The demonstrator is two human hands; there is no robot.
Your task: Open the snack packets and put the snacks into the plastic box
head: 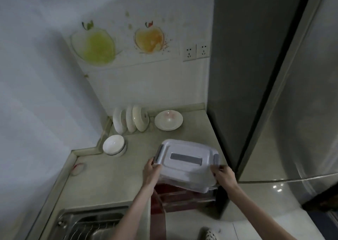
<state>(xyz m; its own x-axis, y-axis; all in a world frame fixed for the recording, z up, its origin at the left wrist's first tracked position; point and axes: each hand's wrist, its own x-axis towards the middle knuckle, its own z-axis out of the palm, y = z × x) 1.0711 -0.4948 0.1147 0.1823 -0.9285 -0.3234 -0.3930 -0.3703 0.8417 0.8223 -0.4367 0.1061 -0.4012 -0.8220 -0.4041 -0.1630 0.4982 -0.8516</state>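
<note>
A person stood at a kitchen desk, seen from above, both bare forearms reaching forward. At the near edge of the desk a steel sink [87,225] held a wire rack.

Past it, at the desk's near right corner, both hands held a white plastic box [184,168] with its lid on, tilted and partly hanging out over the desk edge. The lid had a grey strip across its middle and a grey latch at each short end. The left hand [150,172] had its grip curled around the box's left end, thumb just below the left latch. The right hand [222,175] had its grip curled around the right end, fingers pinching the rim just under the right latch.

Below the box, dark red cabinet fronts [182,199] showed under the desk.

Farther back, a white bowl [113,144] sat near the left edge. Behind it, plates [129,120] stood upright in a row at the far left corner, and another bowl [168,120] lay beside them. Two sockets [196,52] and fruit pictures were on the wall behind. A tall grey fridge [256,75] stood against the desk's right edge.
</note>
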